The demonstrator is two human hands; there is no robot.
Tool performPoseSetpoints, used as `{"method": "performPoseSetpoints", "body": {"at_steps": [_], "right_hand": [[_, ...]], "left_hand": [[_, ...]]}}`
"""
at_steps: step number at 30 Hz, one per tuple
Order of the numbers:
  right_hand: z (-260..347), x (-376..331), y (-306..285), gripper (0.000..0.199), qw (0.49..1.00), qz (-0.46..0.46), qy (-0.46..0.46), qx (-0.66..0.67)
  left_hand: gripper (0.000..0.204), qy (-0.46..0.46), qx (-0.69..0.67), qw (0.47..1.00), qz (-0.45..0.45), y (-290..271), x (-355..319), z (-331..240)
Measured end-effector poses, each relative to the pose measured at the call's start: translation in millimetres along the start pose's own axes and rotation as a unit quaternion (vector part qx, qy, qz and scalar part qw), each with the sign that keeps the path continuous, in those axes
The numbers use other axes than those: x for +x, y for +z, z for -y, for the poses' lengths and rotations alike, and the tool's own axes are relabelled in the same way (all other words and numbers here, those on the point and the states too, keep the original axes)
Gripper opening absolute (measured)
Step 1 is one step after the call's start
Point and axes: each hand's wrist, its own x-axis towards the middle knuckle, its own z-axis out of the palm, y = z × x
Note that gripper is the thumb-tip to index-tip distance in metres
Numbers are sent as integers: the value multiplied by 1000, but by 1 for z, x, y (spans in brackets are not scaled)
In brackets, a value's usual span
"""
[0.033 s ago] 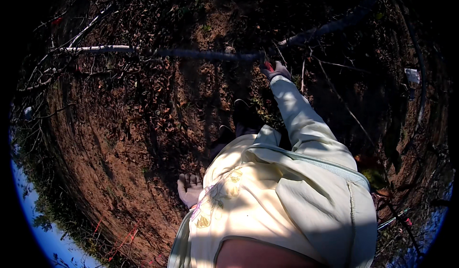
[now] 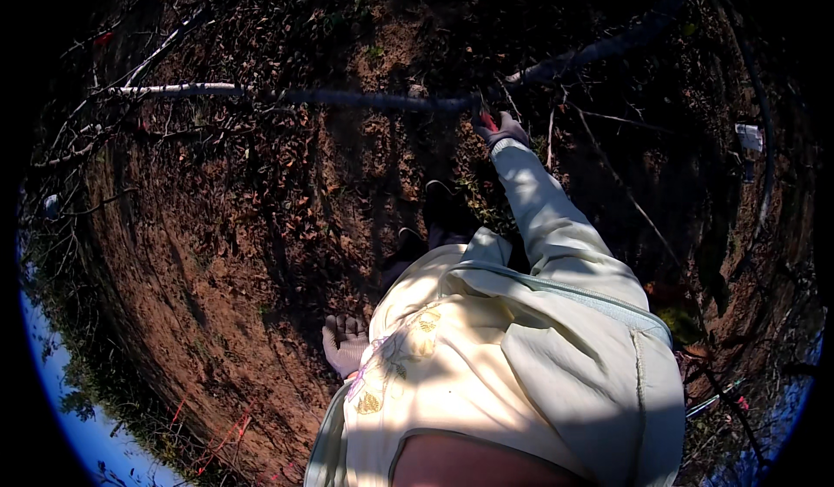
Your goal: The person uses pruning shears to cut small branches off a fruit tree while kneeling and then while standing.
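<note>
My right hand (image 2: 507,129), in a dark glove, is stretched out ahead at the end of a pale green sleeve. It is closed around a red-handled tool that looks like pruning shears (image 2: 489,121). The tool's tip points up at a long bare branch (image 2: 382,100), by a spot where thin twigs (image 2: 512,100) stick out. Deep shade hides whether the blades touch the wood. My left hand (image 2: 345,345), in a light ribbed glove, hangs low by my left side. Its fingers are loosely apart, and nothing shows in them.
A thicker limb (image 2: 599,50) runs off to the upper right. Pale branches (image 2: 165,53) tangle at the far left. A thin slanting stem (image 2: 621,178) crosses right of my arm. Dry leaves lie on the reddish soil (image 2: 226,287). A white object (image 2: 748,137) is at the far right.
</note>
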Motion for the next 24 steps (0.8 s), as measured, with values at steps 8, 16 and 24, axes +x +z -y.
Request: {"method": "performPoseSetpoints", "body": {"at_steps": [8, 16, 24], "right_hand": [[-14, -3, 5, 75, 1000, 1, 2, 21], [-2, 7, 5, 80, 999, 7, 45, -25], [-16, 32, 30, 75, 1000, -14, 12, 5]], "left_hand": [[15, 3, 52, 996, -66, 28, -3, 3], [21, 14, 29, 994, -107, 33, -7, 11], [25, 12, 22, 993, -116, 23, -1, 12]]}}
